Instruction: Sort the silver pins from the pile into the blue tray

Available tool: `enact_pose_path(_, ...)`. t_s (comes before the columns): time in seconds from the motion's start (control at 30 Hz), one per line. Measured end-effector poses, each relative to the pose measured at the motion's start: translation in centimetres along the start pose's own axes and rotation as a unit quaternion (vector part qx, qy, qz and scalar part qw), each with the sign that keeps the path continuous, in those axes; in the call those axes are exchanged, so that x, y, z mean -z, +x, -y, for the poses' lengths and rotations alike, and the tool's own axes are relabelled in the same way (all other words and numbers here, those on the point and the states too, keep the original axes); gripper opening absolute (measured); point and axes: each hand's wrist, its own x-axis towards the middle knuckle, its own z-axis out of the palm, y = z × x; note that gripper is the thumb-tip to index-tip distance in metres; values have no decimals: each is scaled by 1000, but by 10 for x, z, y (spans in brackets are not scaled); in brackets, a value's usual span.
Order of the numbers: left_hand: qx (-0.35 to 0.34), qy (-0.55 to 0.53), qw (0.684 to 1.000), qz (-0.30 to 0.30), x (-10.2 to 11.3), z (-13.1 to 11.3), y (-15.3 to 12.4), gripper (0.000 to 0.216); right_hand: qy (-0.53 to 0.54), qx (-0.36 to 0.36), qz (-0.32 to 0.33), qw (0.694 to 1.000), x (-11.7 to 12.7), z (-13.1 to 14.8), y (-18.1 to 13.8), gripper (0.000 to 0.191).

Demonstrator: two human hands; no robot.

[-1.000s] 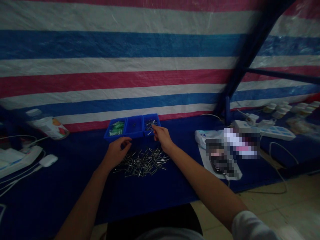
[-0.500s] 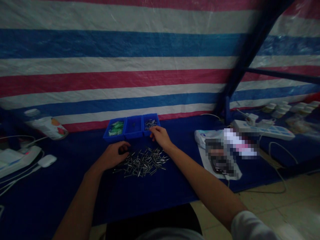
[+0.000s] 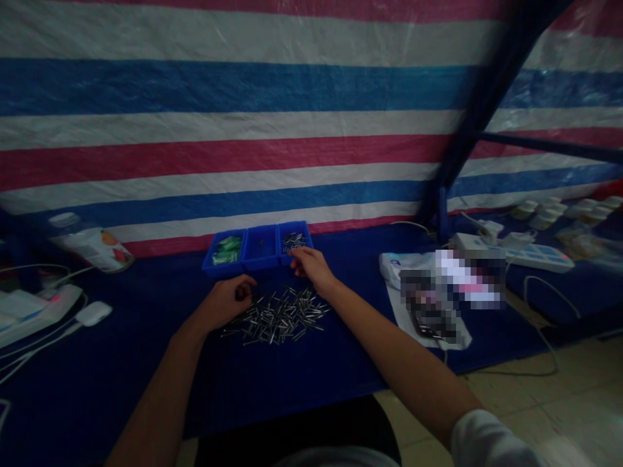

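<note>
One heap of metal pieces is lying in front of the tray

My left hand is sitting a little lower than it was a second ago, nearer the heap's left edge. Its fingers are curling loosely, and I am not managing to tell whether they are holding anything.

My right hand is staying by the front rim of the tray's right compartment. What was seeming like a piece at its fingertips a second ago is no longer showing. Those fingers are bunching together; whether they are gripping a piece, I cannot tell. Similar small pieces are lying inside that compartment, while green packets are filling the left one.

To my mind, the work is now running between heap and compartment, with plenty of loose metal still spreading across the worktop. To the right, a white bag is lying well apart.
</note>
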Motion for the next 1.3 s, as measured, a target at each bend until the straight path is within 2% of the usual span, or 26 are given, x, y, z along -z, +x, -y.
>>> enact_pose_path(0.53,56,12,998,19,0,-5,2,9,-25,12,13,1000,-5,4,-4,16)
enact_pose_path(0.7,69,18,997,25,0,-6,3,9,-27,9,11,1000,-5,4,-4,17)
enact_pose_path(1.17,65,-17,998,5,-2,0,2,8,-73,39,14,996,-8,-1,-1,17)
enact_pose_path(1.3,54,-24,998,-15,-1,-1,2,8,-134,71,10,988,-7,-6,0,16)
